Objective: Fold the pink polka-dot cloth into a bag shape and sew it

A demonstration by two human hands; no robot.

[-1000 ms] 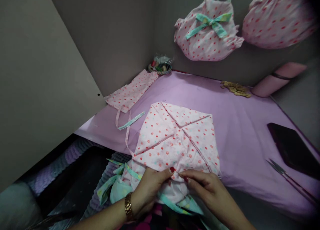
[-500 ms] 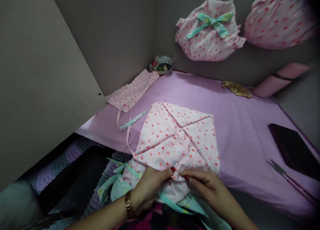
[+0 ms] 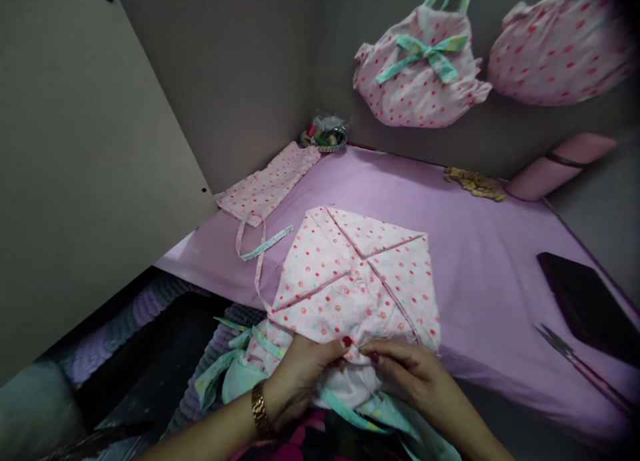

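Observation:
A pink fabric piece with small red flower prints (image 3: 320,267) lies partly on the table and hangs over its near edge, its folded flaps meeting near the middle. My left hand (image 3: 305,374), a gold watch at the wrist, pinches the near edge of this fabric between thumb and fingers. Close beside it, my right hand (image 3: 410,374) has thumb and forefinger pressed together at the same edge; anything small between them is too fine to make out. Mint-green fabric with ties (image 3: 240,374) bunches below the hands, over my lap.
Scissors (image 3: 575,361) and a dark phone-like slab (image 3: 585,301) lie at the right of the lilac tablecloth (image 3: 480,267). Another printed cloth (image 3: 275,181), a small basket (image 3: 330,144), and a pink bottle (image 3: 560,167) stand farther back. A bow-trimmed fabric bag (image 3: 425,81) hangs above.
The view has shifted slightly, so the surroundings sit a little lower. Both hands keep nearly the same pinch at the fabric edge.

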